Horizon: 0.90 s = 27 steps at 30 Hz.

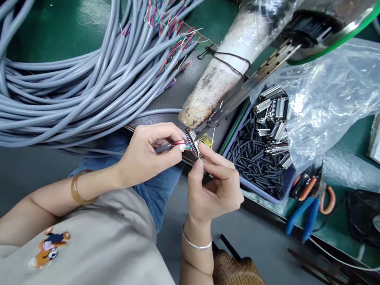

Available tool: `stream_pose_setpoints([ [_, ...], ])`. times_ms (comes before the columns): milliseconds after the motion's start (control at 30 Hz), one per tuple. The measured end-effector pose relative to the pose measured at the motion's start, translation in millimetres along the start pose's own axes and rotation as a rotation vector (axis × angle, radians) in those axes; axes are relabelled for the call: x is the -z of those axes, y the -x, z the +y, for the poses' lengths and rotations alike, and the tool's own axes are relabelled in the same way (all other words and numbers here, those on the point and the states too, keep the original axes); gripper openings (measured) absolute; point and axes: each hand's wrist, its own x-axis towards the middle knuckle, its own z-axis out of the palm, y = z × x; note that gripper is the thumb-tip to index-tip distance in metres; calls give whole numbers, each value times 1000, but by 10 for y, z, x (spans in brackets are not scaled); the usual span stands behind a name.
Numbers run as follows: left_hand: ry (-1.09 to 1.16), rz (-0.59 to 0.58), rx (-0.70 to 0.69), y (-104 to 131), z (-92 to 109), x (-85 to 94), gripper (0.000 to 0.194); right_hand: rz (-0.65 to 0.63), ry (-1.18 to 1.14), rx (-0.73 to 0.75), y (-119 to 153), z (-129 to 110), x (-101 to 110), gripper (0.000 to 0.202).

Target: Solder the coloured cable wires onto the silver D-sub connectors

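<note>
In the middle of the head view, a multi-pin metal connector (193, 144) is between my two hands, just below the tip of a white wrapped tube (220, 69). My left hand (151, 153) is closed, pinching the thin coloured wires (179, 143) of a grey cable end against the connector's left side. My right hand (218, 181) is closed, with thumb and index finger at the connector's lower right end. A long metal bar (247, 84) with holes slants down to the connector. My fingertips partly hide the exact contact.
A large bundle of grey cables (57, 86) with stripped coloured ends covers the left side. To the right, a tray (241, 186) holds black sleeves (256, 158) and metal connectors (277, 108). Beyond are a clear plastic bag (328, 97), pliers (304, 212) and a green-rimmed lamp (362, 28).
</note>
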Motion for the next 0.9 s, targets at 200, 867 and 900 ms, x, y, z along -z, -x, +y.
stream_pose_setpoints([
  [200,-21,-36,-16,-23,19,19,8,5,-14,7,-20,2,-10,19],
  [867,-107,-48,-7,-77,107,35,8,6,128,105,-163,-74,21,16],
  [900,-96,-64,14,-77,103,41,8,5,144,126,-148,-68,28,16],
])
